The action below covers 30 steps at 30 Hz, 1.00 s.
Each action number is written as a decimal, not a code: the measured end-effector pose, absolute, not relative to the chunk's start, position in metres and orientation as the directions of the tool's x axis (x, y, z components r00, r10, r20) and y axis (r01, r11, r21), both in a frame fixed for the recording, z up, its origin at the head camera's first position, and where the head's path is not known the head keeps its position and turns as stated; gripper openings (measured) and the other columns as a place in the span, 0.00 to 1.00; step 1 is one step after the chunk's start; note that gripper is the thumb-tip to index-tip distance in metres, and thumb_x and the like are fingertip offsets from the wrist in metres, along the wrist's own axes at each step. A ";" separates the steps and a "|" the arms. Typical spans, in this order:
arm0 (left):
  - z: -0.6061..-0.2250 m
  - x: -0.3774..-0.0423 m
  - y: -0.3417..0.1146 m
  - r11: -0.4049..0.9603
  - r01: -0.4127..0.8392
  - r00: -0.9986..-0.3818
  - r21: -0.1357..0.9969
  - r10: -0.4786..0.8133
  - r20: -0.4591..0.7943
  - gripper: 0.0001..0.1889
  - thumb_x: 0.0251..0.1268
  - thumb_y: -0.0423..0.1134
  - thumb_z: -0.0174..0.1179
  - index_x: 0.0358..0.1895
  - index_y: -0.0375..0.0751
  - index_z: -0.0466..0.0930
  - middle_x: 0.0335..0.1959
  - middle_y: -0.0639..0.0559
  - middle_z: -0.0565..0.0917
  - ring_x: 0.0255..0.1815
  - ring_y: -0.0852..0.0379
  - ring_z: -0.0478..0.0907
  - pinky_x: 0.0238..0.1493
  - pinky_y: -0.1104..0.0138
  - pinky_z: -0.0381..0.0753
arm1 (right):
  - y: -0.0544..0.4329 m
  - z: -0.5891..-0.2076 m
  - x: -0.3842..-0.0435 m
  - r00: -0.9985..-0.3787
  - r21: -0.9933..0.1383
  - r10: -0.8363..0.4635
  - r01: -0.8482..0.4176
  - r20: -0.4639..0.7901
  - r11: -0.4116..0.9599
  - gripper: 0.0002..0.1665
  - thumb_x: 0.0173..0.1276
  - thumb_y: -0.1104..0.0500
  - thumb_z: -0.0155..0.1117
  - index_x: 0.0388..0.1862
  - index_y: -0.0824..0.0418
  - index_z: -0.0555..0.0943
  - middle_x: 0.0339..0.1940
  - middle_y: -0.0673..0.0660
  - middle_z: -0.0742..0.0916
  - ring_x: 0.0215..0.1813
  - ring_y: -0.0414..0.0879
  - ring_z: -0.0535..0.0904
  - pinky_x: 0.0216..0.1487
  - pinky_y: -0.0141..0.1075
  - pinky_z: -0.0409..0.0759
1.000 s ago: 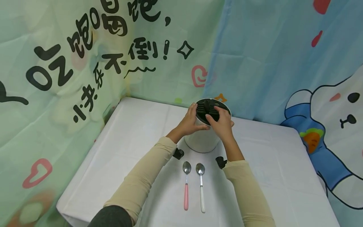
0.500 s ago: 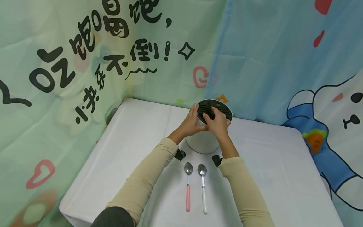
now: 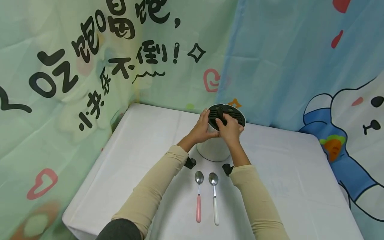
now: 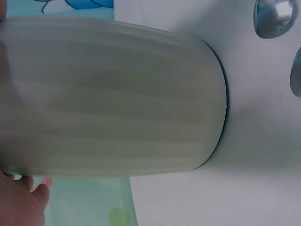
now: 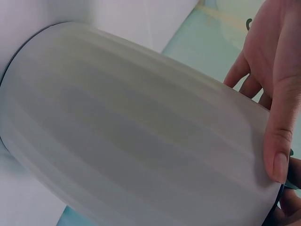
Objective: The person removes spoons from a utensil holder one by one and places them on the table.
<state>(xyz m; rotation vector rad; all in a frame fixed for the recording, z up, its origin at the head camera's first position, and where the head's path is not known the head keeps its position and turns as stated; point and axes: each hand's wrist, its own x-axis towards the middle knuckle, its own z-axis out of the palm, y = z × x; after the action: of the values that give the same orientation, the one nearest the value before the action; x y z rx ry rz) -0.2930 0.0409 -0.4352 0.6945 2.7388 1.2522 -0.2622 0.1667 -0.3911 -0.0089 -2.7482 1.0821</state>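
Observation:
A tall white canister (image 3: 213,150) with faint vertical ribs stands upright on the table, topped by a black slatted insert (image 3: 238,117). My left hand (image 3: 199,129) grips its left side near the rim. The right wrist view shows that thumb lying across the front, just below the rim, and the fingers behind the wall. Over the insert, my right hand (image 3: 231,130) pinches a dark upright piece (image 3: 220,112) between thumb and index finger; I cannot tell what this piece is. In the left wrist view the canister's wall (image 4: 113,99) fills most of the picture.
In front of the canister two spoons lie side by side, bowls pointing away: one with a pink handle (image 3: 198,208), one with a white handle (image 3: 216,211). A white cloth covers the table (image 3: 300,186). Printed curtains (image 3: 264,66) hang behind and to the left.
My right hand has shifted left from the canister's right rim to the dark piece on the insert and now pinches it. My left hand keeps its grip. The canister and spoons have stayed in place.

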 end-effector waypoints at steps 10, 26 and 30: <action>-0.437 -0.292 0.042 0.568 0.364 -0.901 0.738 0.416 0.124 0.53 0.55 0.50 0.64 0.72 0.36 0.34 0.74 0.41 0.37 0.74 0.46 0.42 0.69 0.55 0.54 | 0.168 -0.392 -0.259 -0.972 -0.691 0.112 -0.065 0.209 0.720 0.20 0.71 0.54 0.51 0.54 0.67 0.75 0.54 0.65 0.80 0.59 0.59 0.70 0.64 0.55 0.46; -0.434 -0.291 0.044 0.573 0.335 -0.914 0.748 0.390 0.110 0.56 0.51 0.54 0.65 0.73 0.39 0.33 0.74 0.43 0.37 0.74 0.48 0.44 0.69 0.56 0.56 | 0.164 -0.374 -0.243 -0.952 -0.764 0.129 -0.138 0.278 0.630 0.16 0.69 0.57 0.53 0.47 0.69 0.76 0.44 0.67 0.83 0.50 0.59 0.77 0.48 0.51 0.77; -0.434 -0.291 0.043 0.568 0.320 -0.917 0.759 0.387 0.097 0.56 0.51 0.54 0.65 0.73 0.40 0.33 0.74 0.45 0.36 0.74 0.48 0.43 0.69 0.56 0.55 | 0.164 -0.367 -0.239 -0.938 -0.769 0.123 -0.186 0.324 0.612 0.16 0.69 0.58 0.54 0.46 0.70 0.76 0.42 0.68 0.83 0.49 0.58 0.78 0.48 0.51 0.77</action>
<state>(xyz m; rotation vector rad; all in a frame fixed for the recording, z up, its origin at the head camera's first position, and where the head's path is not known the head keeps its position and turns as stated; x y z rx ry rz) -0.2906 0.0433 -0.4336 0.6123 2.7096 1.2861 -0.2385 0.1644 -0.3672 0.0500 -2.4942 1.2471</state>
